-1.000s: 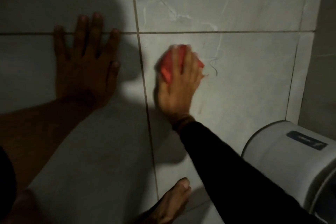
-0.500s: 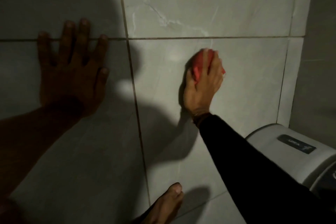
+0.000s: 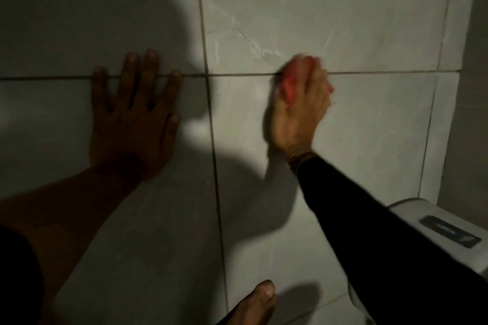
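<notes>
My right hand [image 3: 298,113] presses a red sponge [image 3: 291,79] against the pale tiled wall [image 3: 356,21], right on the horizontal grout line. Its fingers curl over the sponge, which is blurred and mostly hidden under them. My left hand [image 3: 132,119] lies flat on the wall in shadow, fingers spread, its fingertips crossing the same grout line. It holds nothing. A black sleeve covers my right forearm.
A grey-white toilet tank [image 3: 433,229] with a dark label sits at the lower right. My bare foot [image 3: 253,303] stands at the bottom edge near the wall's base. A vertical grout line [image 3: 211,126] runs between my hands. A wall corner rises on the right.
My right hand has slid the sponge to the right and up onto the horizontal grout line. My left hand stays planted on the wall; the view has shifted.
</notes>
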`<act>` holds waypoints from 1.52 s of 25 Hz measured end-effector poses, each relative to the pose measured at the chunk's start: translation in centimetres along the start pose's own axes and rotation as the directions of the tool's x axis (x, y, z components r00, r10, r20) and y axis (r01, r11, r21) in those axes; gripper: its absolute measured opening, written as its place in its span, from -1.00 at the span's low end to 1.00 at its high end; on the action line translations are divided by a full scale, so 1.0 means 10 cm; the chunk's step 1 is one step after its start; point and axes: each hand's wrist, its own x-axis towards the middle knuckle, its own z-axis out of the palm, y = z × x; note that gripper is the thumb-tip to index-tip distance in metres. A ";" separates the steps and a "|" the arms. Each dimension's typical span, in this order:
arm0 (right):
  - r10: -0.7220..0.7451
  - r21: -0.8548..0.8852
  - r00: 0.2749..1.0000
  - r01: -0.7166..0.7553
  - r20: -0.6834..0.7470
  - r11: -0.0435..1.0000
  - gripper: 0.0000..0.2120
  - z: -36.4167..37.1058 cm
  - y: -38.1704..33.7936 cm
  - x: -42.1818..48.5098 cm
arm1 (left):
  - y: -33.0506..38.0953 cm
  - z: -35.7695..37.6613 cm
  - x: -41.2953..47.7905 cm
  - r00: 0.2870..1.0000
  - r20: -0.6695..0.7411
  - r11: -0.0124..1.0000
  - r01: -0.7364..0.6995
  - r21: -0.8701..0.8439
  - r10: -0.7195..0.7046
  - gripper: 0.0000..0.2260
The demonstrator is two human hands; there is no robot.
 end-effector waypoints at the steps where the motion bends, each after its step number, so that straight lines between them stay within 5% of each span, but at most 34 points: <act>1: -0.167 -0.008 0.982 0.169 0.084 0.986 -0.30 0.06 -0.09 -0.34 | 0.01 -0.01 0.00 1.000 0.003 1.000 0.003 0.004 -0.003 -0.37; 3: -0.300 -0.014 0.912 0.316 0.281 0.949 -0.29 -0.03 0.03 -1.11 | 0.02 -0.03 -0.01 1.000 0.007 1.000 0.010 0.012 -0.011 -0.37; 4: -0.244 -0.022 0.913 0.265 0.326 0.964 -0.29 -0.14 0.21 -1.35 | 0.01 -0.04 0.00 1.000 0.009 1.000 0.012 0.010 -0.012 -0.36; 7: 0.128 0.060 0.978 -0.139 0.164 0.988 -0.25 -0.33 0.37 -1.00 | 0.03 -0.06 0.00 1.000 0.002 1.000 0.006 0.015 -0.006 -0.35; 9: 0.203 0.040 0.979 -0.203 0.013 0.978 -0.28 -0.18 -0.05 -0.31 | 0.03 -0.06 0.00 1.000 -0.003 1.000 -0.004 0.018 0.004 -0.35; 11: -0.122 0.034 0.992 0.123 -0.024 0.992 -0.33 0.06 -0.64 0.08 | 0.04 -0.04 0.01 1.000 -0.020 1.000 -0.002 0.024 0.002 -0.35; 14: -0.515 0.029 0.849 0.515 0.116 0.857 -0.37 0.25 -0.89 -0.58 | 0.04 -0.03 0.02 1.000 -0.023 1.000 0.005 0.012 -0.005 -0.37; 18: -0.615 0.089 0.700 0.631 0.362 0.771 -0.33 -0.04 -0.39 -1.44 | 0.04 -0.06 0.00 0.999 -0.033 0.999 0.004 0.052 -0.002 -0.35; 22: -0.652 0.061 0.737 0.653 0.180 0.755 -0.38 0.14 -0.76 -0.10 | 0.02 -0.01 -0.01 0.998 -0.067 0.999 0.001 0.033 0.001 -0.39; 24: -0.492 0.036 0.870 0.490 0.045 0.871 -0.45 0.03 -0.50 0.39 | 0.01 0.00 0.00 0.998 -0.058 0.999 -0.016 0.031 0.018 -0.36; 26: -0.099 0.005 0.995 0.099 -0.028 0.995 -0.44 -0.18 0.03 0.49 | 0.00 0.01 0.00 0.999 -0.051 0.999 -0.011 0.035 0.013 -0.34; 28: 0.364 0.066 0.929 -0.360 -0.073 0.931 -0.40 -0.29 0.29 0.44 | 0.01 0.00 -0.01 0.999 -0.043 0.999 0.006 0.051 -0.003 -0.35; 30: 0.475 0.052 0.873 -0.472 -0.116 0.880 -0.41 -0.19 -0.02 0.46 | 0.04 -0.01 0.00 0.999 -0.035 0.998 0.002 0.057 0.000 -0.34; 32: 0.094 0.059 0.993 -0.090 -0.067 0.994 -0.35 0.03 -0.58 0.31 | 0.04 -0.01 0.01 1.000 -0.029 0.999 -0.008 0.052 0.009 -0.35; 33: -0.186 0.057 0.982 0.189 -0.043 0.980 -0.33 0.15 -0.79 0.09 | 0.03 -0.02 0.01 1.000 -0.029 0.999 -0.003 0.047 0.005 -0.36; 35: -0.520 0.054 0.851 0.517 0.075 0.854 -0.33 0.28 -0.83 -0.68 | 0.03 -0.04 0.00 1.000 -0.017 1.000 0.002 0.017 -0.002 -0.37; 38: -0.610 0.043 0.691 0.647 0.387 0.761 -0.35 0.05 -0.11 -1.81 | 0.04 -0.10 0.00 1.000 -0.010 1.000 0.005 0.014 -0.005 -0.34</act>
